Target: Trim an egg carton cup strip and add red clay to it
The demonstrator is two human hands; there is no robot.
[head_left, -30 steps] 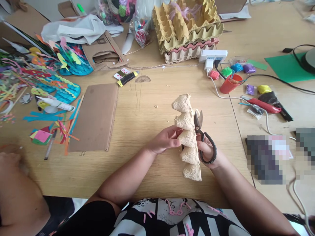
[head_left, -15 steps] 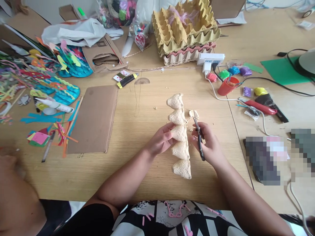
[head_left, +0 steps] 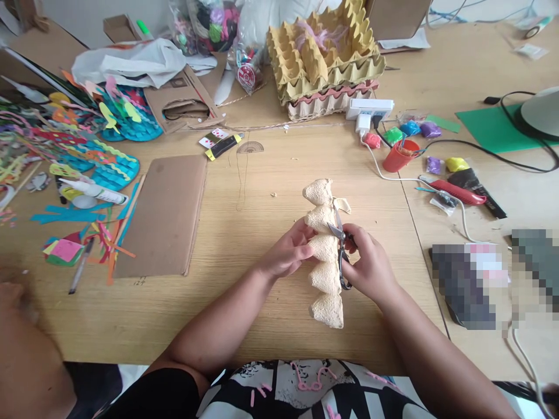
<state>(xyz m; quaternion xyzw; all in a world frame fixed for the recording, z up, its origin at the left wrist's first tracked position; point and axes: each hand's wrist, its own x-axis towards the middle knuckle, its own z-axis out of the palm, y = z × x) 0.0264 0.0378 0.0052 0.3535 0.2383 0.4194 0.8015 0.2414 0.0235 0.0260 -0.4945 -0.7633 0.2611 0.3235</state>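
A cream strip of egg carton (head_left: 325,276) with several cone-shaped cups in a row is held upright above the table. My left hand (head_left: 290,250) is closed on its left side, thumb on a middle cup. In my right hand (head_left: 367,256) is a pair of black-handled scissors (head_left: 343,244), fingers through the handles. The blades are spread at the strip's right edge, one lying across the front between the second and third cups from the top. A small cut-off carton scrap (head_left: 343,205) lies just beyond the scissors.
Stacked egg trays (head_left: 323,70) stand at the back. Left lie a cardboard sheet (head_left: 159,215), paper strips (head_left: 70,213) and a pen (head_left: 81,265). A red cup (head_left: 399,156), a power strip (head_left: 370,109) and a white cable (head_left: 463,218) are on the right. Another person's arm (head_left: 30,349) rests at left.
The scissors have opened and moved onto the carton strip's right edge, one blade now crossing its front. The strip has shifted slightly down and right in view.
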